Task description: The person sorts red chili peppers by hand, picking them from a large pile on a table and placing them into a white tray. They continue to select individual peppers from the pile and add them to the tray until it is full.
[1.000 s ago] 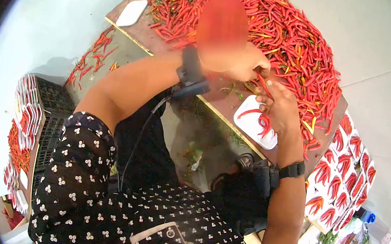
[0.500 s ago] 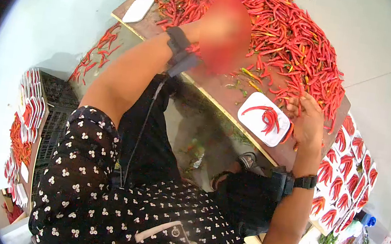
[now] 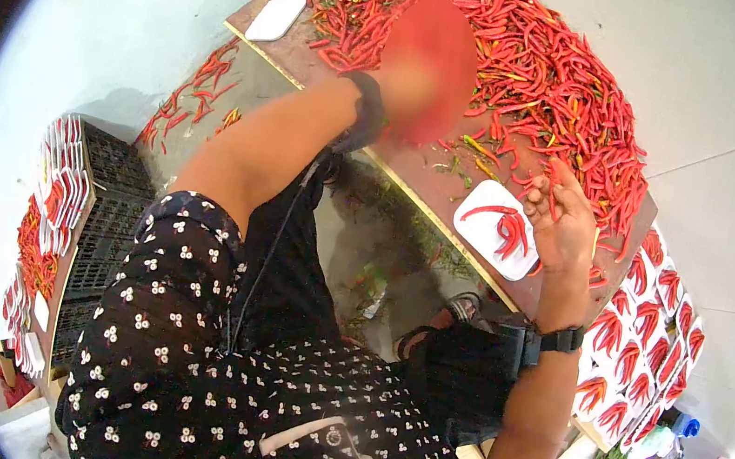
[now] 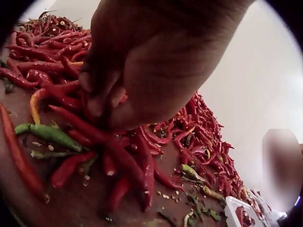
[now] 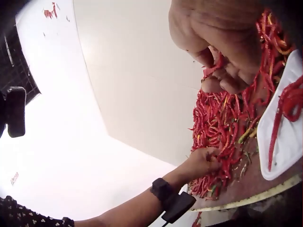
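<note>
My left hand (image 4: pixel 165 56) reaches down into loose red chili peppers, its fingers curled and pinching at a red chili pepper (image 4: pixel 83 124) among them; in the head view a blur covers this hand. In the right wrist view, the same hand is low at the near end of the heap. My right hand (image 3: pixel 567 227) is raised beside a white tray (image 3: pixel 476 235), palm up, with curled fingers gripping a red chili pepper (image 5: pixel 215 65). Several red chili peppers (image 3: pixel 511 236) lie in that tray. A green chili pepper (image 4: pixel 54 136) lies near my left fingertips.
A big heap of chili peppers (image 3: pixel 583 100) covers the table's far side. Another white tray (image 3: pixel 275 17) sits at the left corner. Filled trays (image 3: pixel 642 348) stand at the right, and black crates (image 3: pixel 110 222) at the left. The table's near edge (image 3: pixel 427 210) runs diagonally.
A second ago both hands were close together at a chili pepper near the tray. They have parted: the left went left into the heap, the right moved right beside the tray.
</note>
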A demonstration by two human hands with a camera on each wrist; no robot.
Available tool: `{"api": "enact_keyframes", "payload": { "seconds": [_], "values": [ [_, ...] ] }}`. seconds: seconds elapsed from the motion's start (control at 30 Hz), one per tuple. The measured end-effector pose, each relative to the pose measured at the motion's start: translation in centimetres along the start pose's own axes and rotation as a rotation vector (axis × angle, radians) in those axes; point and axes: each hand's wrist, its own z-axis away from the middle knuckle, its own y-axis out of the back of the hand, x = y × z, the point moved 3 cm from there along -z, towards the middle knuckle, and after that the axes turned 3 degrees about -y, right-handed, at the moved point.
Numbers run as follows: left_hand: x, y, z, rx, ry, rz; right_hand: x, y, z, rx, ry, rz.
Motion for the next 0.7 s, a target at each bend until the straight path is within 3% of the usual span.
{"api": "enact_keyframes", "payload": {
  "seconds": [0.3,0.47,0.5,0.53,0.6,0.7],
  "values": [
    [-1.9,0.2,-2.2,0.186,-0.084,-0.004,0.8,-0.7,-1.1,0.005,-0.048,-0.051],
    [-1.7,0.3,-3.7,0.42,-0.135,0.123,0.9,-1.3,-1.7,0.025,-0.065,-0.009],
    [-0.1,1.7,-2.9,0.227,-0.064,0.074,1.1,-0.9,-2.2,-0.035,-0.064,-0.049],
    [0.4,1.5,-3.1,0.235,-0.063,0.074,1.1,-1.0,-2.4,-0.038,-0.059,-0.044],
    [0.8,0.7,-3.4,0.066,0.036,0.133,1.1,-1.0,-2.6,0.05,-0.063,-0.118],
    [2.1,1.3,-2.7,0.054,0.097,0.164,1.3,-0.5,-3.2,-0.019,-0.054,-0.14]
  ]
}}
